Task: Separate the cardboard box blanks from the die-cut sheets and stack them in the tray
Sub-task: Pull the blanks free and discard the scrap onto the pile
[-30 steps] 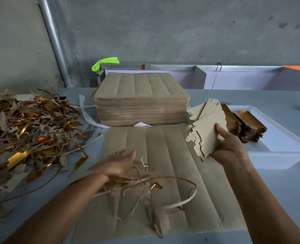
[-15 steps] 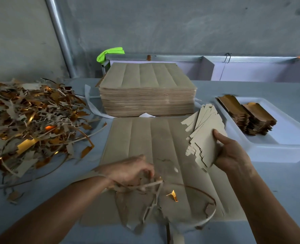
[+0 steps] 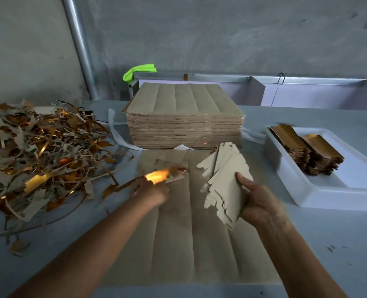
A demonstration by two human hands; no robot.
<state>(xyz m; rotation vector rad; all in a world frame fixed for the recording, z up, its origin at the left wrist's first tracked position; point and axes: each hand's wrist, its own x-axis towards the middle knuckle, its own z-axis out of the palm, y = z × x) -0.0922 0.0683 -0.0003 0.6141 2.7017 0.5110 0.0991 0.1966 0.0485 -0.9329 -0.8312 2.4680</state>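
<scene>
The left hand, blurred, has swung its gripped offcuts up toward the scrap heap at the table's left edge, while the right hand still clamps the freed blanks beside the tray, ready for stacking.

One tray, two blank stacks inside (gold faces up), one sheet pile, one scrap heap, two hands

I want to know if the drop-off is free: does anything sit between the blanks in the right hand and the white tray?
Nothing visible does. The right hand grips the fanned bundle of beige cardboard blanks, and only bare grey table lies between it and the white plastic tray, whose near half is free.
</scene>
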